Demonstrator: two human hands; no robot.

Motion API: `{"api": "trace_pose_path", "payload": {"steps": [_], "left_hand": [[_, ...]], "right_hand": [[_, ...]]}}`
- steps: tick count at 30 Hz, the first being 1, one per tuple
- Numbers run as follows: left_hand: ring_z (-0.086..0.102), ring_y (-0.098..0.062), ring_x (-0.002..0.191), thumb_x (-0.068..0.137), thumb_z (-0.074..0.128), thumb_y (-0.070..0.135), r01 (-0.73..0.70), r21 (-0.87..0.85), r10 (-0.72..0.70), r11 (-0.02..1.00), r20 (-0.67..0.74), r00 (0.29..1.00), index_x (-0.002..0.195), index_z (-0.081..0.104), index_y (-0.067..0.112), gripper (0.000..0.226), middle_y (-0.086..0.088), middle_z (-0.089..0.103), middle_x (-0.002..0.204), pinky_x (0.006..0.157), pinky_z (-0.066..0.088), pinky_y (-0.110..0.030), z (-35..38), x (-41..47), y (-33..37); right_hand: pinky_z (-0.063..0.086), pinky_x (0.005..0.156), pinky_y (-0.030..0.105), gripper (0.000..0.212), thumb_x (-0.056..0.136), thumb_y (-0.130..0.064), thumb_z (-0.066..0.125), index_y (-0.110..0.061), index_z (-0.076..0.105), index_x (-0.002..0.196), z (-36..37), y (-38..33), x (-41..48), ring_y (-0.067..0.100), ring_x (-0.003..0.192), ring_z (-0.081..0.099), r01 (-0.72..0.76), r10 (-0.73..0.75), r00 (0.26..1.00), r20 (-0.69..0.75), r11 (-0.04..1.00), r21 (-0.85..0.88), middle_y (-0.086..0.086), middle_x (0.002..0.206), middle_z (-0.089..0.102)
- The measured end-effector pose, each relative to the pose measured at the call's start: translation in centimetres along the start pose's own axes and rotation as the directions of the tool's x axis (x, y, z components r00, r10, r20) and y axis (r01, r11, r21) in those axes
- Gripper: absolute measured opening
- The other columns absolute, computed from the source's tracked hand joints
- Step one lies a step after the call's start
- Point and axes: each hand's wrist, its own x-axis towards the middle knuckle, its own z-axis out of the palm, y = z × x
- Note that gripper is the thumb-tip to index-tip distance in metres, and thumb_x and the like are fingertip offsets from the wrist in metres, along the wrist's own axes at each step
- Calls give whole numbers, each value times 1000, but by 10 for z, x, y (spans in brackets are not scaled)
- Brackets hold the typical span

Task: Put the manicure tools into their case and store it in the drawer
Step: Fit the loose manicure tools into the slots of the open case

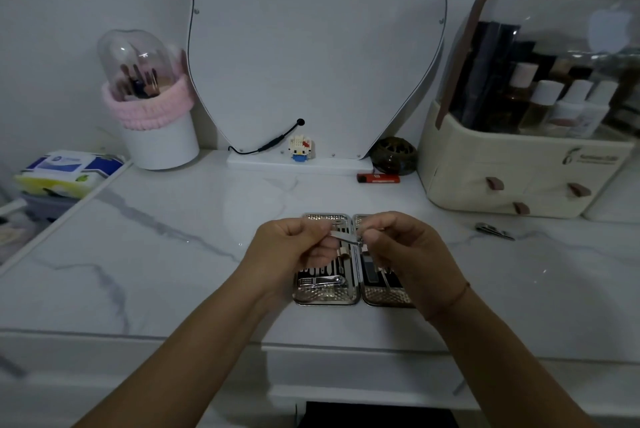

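The manicure case (327,297) lies open flat on the marble tabletop, two metal-rimmed halves side by side with several tools strapped inside, a nail clipper (325,281) in the left half. Above the case my left hand (291,247) and my right hand (401,247) both pinch a small silver tool (346,237) between them. A second nail clipper (493,230) lies loose on the table to the right, apart from the case. The drawer front (346,368) sits below the table edge, shut.
A cream cosmetics organiser (519,178) with a clear lid stands at the back right. A brush holder (156,136) stands back left, a wipes pack (69,167) at far left. A mirror base (298,164), a toy figure (300,148), a red lighter (378,178) and a dark bowl (394,157) line the back.
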Motion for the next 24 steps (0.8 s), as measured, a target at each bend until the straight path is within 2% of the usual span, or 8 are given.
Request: {"api": "trace_pose_path", "payload": {"steps": [2, 4, 6, 9, 12, 15, 21, 24], "left_hand": [[60, -11, 48, 82, 64, 8, 40, -64, -42, 997, -30, 999, 74, 68, 0, 12, -10, 67, 61, 47, 49, -17, -7, 1, -2], [60, -12, 50, 81, 65, 6, 59, -73, -61, 996, -23, 998, 71, 69, 1, 12, -12, 67, 64, 48, 49, -17, -13, 0, -6], [60, -12, 56, 81, 64, 7, 46, -49, -45, 998, 22, 999, 71, 69, 3, 11, -11, 67, 69, 53, 50, -17, -13, -1, -9], [56, -12, 59, 87, 58, 18, -11, -22, 13, 1000, 88, 996, 86, 68, 2, 19, -8, 65, 69, 56, 47, -18, -9, -6, -9], [55, -10, 54, 87, 57, 14, -67, 54, 60, 996, 132, 989, 85, 69, -1, 19, -8, 65, 64, 51, 44, -16, -6, -9, -6], [56, -9, 53, 81, 63, 2, -93, 93, 81, 991, 130, 988, 80, 70, -2, 8, -8, 67, 64, 52, 47, -15, -5, -10, -6], [51, -11, 50, 73, 69, -1, -82, 85, 75, 993, 85, 994, 79, 73, 0, 7, -5, 62, 55, 54, 45, -22, -4, -6, -11], [52, -11, 51, 74, 69, -3, -85, 104, 76, 991, 85, 993, 82, 73, -1, 9, -6, 63, 57, 54, 46, -21, -7, -6, -13]], "right_hand": [[46, 50, 18, 28, 57, -38, 81, -17, 69, 71, -4, 2, -1, 9, 51, 52, -3, 6, 1000, -16, 989, 149, -1, 63, 63], [51, 56, 19, 23, 63, -34, 78, -16, 68, 72, -8, 4, -2, 11, 55, 57, 24, -12, 998, -66, 983, 179, 2, 68, 66], [52, 59, 21, 5, 78, -16, 68, -11, 66, 76, -5, 6, -4, 13, 59, 60, 45, -40, 996, -78, 997, 69, 4, 69, 67], [51, 59, 19, 5, 82, 2, 56, 3, 61, 82, 1, 7, -6, 11, 58, 62, 53, -56, 998, -43, 997, -54, -1, 64, 66], [51, 60, 19, 11, 77, -5, 59, 4, 61, 82, 4, 2, -8, 12, 58, 61, 66, -67, 998, -16, 996, -59, 0, 63, 65], [50, 58, 17, 3, 76, -4, 63, -6, 65, 76, 6, 0, -8, 6, 56, 59, 60, -71, 994, -85, 990, -124, -5, 63, 67], [44, 54, 8, 13, 85, -10, 59, -15, 71, 86, 16, 7, -15, -2, 54, 57, 25, -139, 965, -221, 891, -453, -10, 61, 64], [44, 51, 11, 19, 90, -4, 51, -10, 68, 84, 17, 7, -16, 1, 49, 52, 11, -88, 979, -183, 923, -384, -10, 58, 62]]}}
